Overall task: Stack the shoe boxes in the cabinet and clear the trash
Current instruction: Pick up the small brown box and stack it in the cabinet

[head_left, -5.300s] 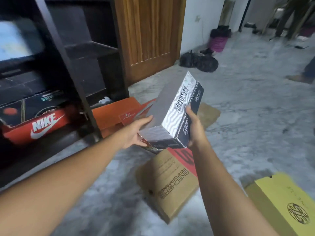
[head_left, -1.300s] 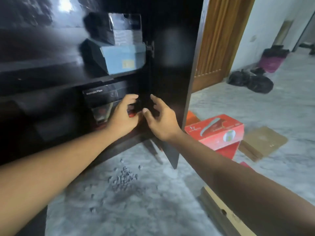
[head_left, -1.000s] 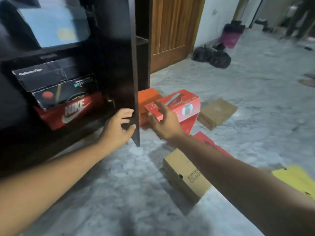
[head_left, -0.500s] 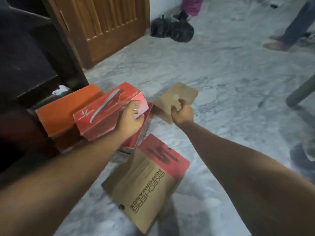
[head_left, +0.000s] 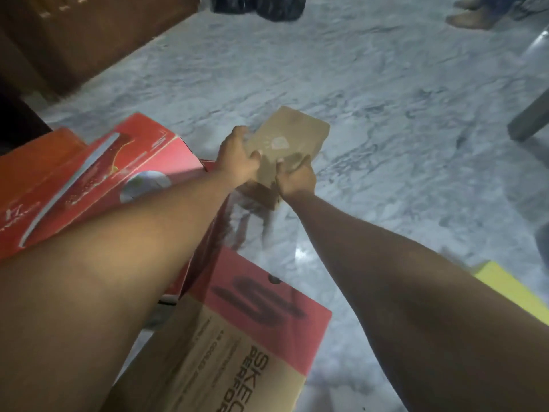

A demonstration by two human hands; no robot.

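Note:
A plain brown cardboard shoe box point(head_left: 292, 138) is tilted up off the marble floor in the middle of the view. My left hand point(head_left: 236, 157) grips its left near corner, thumb on the lid. My right hand point(head_left: 295, 175) grips its near edge from below, fingers curled onto the lid. A red shoe box point(head_left: 98, 176) lies to the left under my left forearm, on top of an orange box point(head_left: 28, 162). A brown and red Skechers box point(head_left: 237, 343) lies near me at the bottom.
A yellow box point(head_left: 514, 289) shows at the right edge. Black trash bags point(head_left: 261, 4) sit at the top by a wooden door point(head_left: 89, 34). Another person's feet point(head_left: 469, 16) stand at the top right. A grey post point(head_left: 531, 114) leans at the right.
My left hand has let go of the red box and moved onto the brown box. Both hands now hold the brown box, and its near end has come up off the floor.

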